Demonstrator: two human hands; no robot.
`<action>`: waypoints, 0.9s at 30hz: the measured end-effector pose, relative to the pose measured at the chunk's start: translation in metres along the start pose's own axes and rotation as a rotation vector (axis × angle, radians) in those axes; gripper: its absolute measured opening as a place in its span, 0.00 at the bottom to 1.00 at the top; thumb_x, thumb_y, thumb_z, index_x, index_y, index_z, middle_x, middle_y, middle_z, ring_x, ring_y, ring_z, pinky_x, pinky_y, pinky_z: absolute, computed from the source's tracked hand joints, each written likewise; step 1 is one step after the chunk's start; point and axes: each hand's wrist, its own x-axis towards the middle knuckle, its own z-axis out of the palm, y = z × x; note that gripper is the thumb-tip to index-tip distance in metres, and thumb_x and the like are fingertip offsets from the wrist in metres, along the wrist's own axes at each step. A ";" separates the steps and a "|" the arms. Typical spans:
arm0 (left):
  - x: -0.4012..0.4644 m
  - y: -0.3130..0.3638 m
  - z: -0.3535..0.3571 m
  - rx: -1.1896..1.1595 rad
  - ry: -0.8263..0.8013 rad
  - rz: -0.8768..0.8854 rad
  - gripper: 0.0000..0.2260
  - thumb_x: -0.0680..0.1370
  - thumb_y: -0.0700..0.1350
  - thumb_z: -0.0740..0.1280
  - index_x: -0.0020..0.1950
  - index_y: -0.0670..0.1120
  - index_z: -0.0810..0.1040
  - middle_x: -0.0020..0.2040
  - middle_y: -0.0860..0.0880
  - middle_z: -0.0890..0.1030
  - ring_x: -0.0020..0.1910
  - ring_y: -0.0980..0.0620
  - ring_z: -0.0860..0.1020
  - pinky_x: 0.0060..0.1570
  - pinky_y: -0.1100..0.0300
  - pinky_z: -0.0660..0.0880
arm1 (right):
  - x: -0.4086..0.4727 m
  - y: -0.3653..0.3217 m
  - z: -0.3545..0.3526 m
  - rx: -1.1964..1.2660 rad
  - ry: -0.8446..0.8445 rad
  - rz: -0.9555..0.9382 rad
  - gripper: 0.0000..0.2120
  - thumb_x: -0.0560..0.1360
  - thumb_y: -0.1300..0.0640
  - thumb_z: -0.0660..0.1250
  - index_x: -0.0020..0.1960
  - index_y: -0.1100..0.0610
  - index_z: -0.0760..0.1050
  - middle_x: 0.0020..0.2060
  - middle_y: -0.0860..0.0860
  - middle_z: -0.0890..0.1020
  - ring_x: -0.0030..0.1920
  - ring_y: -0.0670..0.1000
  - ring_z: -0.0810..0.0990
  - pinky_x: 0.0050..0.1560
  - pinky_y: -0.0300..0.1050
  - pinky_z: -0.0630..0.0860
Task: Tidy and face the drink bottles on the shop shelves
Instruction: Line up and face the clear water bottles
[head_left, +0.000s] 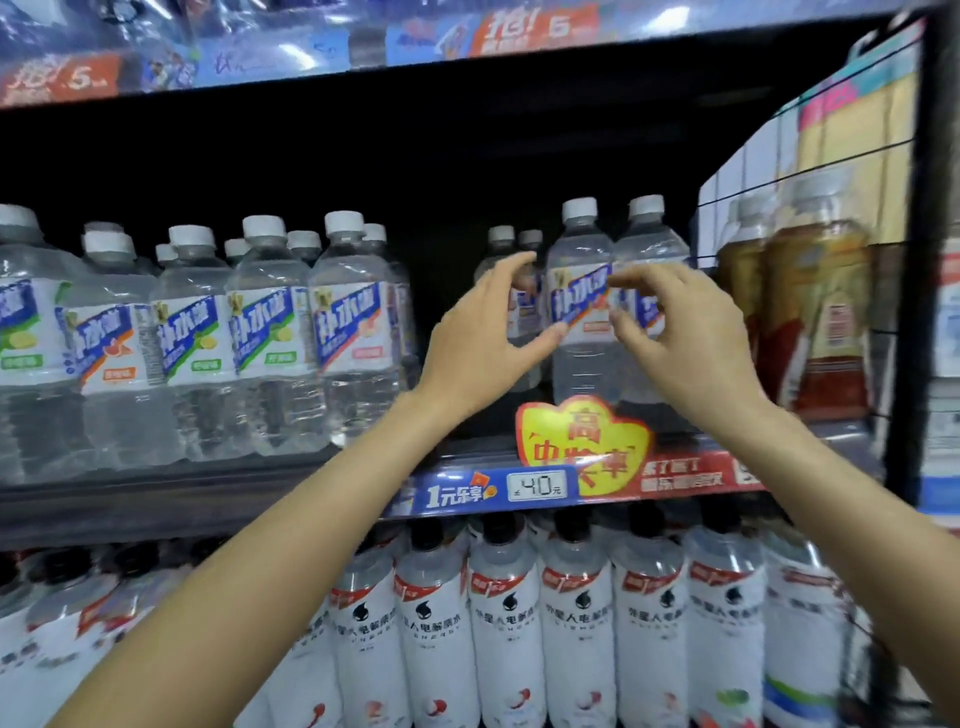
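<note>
**Hands at the front bottle, middle shelf**

Left hand (480, 332) and right hand (680, 338) are both raised to the front bottle (581, 312), one each side. Fingers curved in a C, thumbs below. Left thumb tip meets the bottle's left edge; right fingertips sit at the label's right edge. Loose, not clamped; firm contact can't be confirmed.

Labels: bottle is clear, white cap, blue diagonal band reading "补水啦". A second bottle (647, 291) stands just right of it, touching, with more behind. The left row (208, 338) carries the same brand with green or orange flavour tabs.

Shelf edge (519, 488): blue strip "1元乐享", price tag (537, 486) showing "40" plus 元; any decimal point is unreadable. A yellow-red heart sign (582, 441) covers the bottle's base.

Room: a dark open gap (441, 260) lies between the left row and the bottle.

Lower shelf: white-sleeved bottles (509, 623), black caps, "外星人电解质水". Far right, amber bottles (815, 312) stand behind a wire divider (893, 332).
</note>
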 end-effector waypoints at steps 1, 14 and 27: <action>0.006 0.001 0.008 -0.018 -0.034 -0.059 0.34 0.73 0.59 0.70 0.74 0.50 0.61 0.65 0.50 0.74 0.59 0.54 0.75 0.54 0.60 0.72 | -0.001 0.008 -0.001 -0.041 -0.006 0.013 0.15 0.76 0.57 0.67 0.62 0.56 0.75 0.56 0.55 0.77 0.58 0.58 0.74 0.53 0.47 0.69; 0.036 0.020 0.054 -0.138 -0.091 -0.267 0.48 0.67 0.55 0.78 0.76 0.50 0.49 0.63 0.46 0.73 0.54 0.53 0.77 0.49 0.63 0.75 | 0.016 0.055 0.022 0.251 -0.252 0.326 0.50 0.74 0.53 0.71 0.76 0.48 0.33 0.65 0.64 0.67 0.60 0.63 0.71 0.58 0.52 0.69; 0.012 -0.014 0.001 0.826 0.099 -0.089 0.48 0.66 0.76 0.56 0.69 0.37 0.69 0.57 0.40 0.78 0.53 0.42 0.76 0.49 0.52 0.74 | 0.013 0.031 0.020 0.506 -0.419 0.233 0.43 0.63 0.46 0.78 0.70 0.51 0.58 0.60 0.50 0.73 0.58 0.48 0.75 0.59 0.48 0.75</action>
